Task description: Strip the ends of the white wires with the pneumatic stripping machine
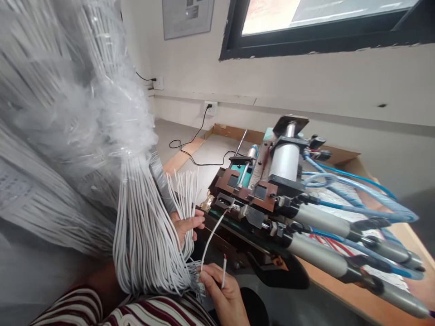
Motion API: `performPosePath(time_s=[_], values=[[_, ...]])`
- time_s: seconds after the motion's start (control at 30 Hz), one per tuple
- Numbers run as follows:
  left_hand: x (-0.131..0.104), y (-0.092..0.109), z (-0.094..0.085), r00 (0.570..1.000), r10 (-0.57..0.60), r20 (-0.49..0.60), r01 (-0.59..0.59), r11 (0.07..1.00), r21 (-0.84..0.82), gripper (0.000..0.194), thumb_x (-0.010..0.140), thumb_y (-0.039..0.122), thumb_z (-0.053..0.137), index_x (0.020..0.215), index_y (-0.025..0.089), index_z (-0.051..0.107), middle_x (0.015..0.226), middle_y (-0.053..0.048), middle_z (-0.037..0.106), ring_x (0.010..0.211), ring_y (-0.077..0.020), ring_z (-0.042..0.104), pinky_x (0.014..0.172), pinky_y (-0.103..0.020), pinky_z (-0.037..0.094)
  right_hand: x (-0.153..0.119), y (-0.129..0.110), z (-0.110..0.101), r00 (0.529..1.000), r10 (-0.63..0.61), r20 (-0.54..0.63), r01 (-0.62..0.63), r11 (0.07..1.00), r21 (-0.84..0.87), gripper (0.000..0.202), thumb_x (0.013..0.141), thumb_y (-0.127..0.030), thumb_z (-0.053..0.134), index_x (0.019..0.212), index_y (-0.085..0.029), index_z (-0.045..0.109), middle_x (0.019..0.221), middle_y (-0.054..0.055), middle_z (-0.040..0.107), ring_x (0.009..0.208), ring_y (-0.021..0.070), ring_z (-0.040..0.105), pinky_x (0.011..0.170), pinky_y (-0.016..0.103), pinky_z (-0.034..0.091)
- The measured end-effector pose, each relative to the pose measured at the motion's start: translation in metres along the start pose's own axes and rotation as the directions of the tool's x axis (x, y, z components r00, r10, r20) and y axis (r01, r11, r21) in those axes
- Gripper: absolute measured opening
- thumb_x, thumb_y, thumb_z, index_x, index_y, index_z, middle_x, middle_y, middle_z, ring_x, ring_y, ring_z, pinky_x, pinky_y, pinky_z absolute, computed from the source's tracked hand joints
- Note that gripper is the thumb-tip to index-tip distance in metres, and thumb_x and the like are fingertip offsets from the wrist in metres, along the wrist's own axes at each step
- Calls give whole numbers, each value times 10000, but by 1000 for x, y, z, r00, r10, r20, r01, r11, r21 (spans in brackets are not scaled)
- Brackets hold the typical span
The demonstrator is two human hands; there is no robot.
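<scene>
My left hand (186,225) is closed around the loose ends of a bundle of white cables (185,192), whose tips stick up above the fingers. More of the same cables hang in a thick loop (146,235) beside that wrist. Low in the middle, my right hand (224,290) pinches a single white cable (210,237). It curves up to the jaws of a pneumatic machine (234,206), where its tip meets the metal. Another short cable end (224,267) with a red tip stands up between the fingers of my right hand.
Plastic-wrapped cable bundles (125,108) hang at the left. Silver air cylinders (319,253) and blue hoses (367,185) reach out to the right of the machine. A black power cord (193,156) runs across the table to a wall socket (211,108).
</scene>
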State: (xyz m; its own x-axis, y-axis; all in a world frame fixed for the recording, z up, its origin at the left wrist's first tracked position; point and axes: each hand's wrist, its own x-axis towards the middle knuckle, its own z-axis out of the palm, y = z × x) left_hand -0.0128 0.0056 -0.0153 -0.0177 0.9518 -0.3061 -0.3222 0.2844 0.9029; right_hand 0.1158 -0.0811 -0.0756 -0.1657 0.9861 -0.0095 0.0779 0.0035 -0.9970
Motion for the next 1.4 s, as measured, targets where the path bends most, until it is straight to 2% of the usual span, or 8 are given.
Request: performPosePath(time_s=[0.1, 0.17, 0.27, 0.37, 0.53, 0.83, 1.27, 1.4], values=[[-1, 2, 0, 1000, -11, 12, 11, 1000, 9, 319, 529, 289, 710, 774, 94, 647, 724, -92, 679, 673, -221, 652, 350, -204, 368, -2, -3, 2, 998, -11, 69, 12, 1000, -9, 233, 773, -365, 560, 669, -199, 686, 620, 38, 570, 596, 178, 493, 594, 280, 401], [-2, 2, 0, 999, -23, 26, 23, 1000, 10, 298, 527, 266, 708, 758, 92, 639, 644, -77, 670, 593, -213, 648, 337, -202, 354, -3, -6, 4, 996, 24, 84, -24, 1000, 0, 252, 759, -386, 573, 629, -191, 667, 609, 33, 559, 596, 174, 482, 590, 275, 393], [-4, 3, 1, 999, -25, 42, 25, 1000, 5, 243, 514, 232, 704, 699, 92, 633, 543, -45, 638, 507, -184, 621, 327, -201, 346, -3, -8, 6, 986, 156, 64, -160, 985, 70, 314, 748, -474, 554, 668, -183, 641, 569, 5, 513, 530, 142, 422, 509, 248, 347], [-5, 4, 2, 998, -22, 63, 22, 1000, 5, 208, 491, 211, 709, 647, 95, 634, 477, -24, 612, 474, -164, 596, 342, -211, 368, 3, -10, 6, 969, 243, 55, -248, 955, 165, 464, 782, -598, 396, 730, -189, 611, 563, -4, 503, 479, 124, 375, 463, 240, 296], [-9, 5, 3, 995, -34, 94, 33, 999, 10, 188, 471, 210, 724, 588, 90, 639, 475, -40, 632, 401, -128, 543, 355, -225, 367, 17, -20, 7, 979, 193, 62, -200, 967, 155, 579, 800, -639, 272, 626, -181, 582, 534, 17, 521, 468, 133, 387, 466, 257, 289], [-11, 8, 6, 995, -77, 62, 76, 997, 20, 259, 419, 237, 766, 593, 89, 642, 459, -56, 634, 484, -219, 634, 354, -226, 364, 23, -32, 12, 968, 220, 122, -242, 946, 214, 600, 781, -655, 292, 582, -177, 596, 508, 19, 519, 453, 131, 383, 450, 256, 276], [-11, 8, 9, 997, -76, 34, 74, 996, 43, 234, 440, 210, 753, 615, 99, 644, 418, -14, 612, 372, -130, 559, 346, -201, 363, 25, -27, 8, 964, 209, 165, -243, 943, 226, 580, 804, -616, 306, 639, -167, 636, 523, 17, 526, 453, 121, 373, 449, 247, 264], [-12, 8, 9, 993, -110, 44, 107, 992, 62, 215, 455, 190, 735, 623, 101, 634, 412, -15, 606, 367, -127, 551, 348, -202, 358, 22, -28, 10, 973, 184, 138, -207, 961, 180, 590, 829, -588, 277, 687, -164, 662, 533, 18, 537, 463, 127, 395, 468, 253, 295]])
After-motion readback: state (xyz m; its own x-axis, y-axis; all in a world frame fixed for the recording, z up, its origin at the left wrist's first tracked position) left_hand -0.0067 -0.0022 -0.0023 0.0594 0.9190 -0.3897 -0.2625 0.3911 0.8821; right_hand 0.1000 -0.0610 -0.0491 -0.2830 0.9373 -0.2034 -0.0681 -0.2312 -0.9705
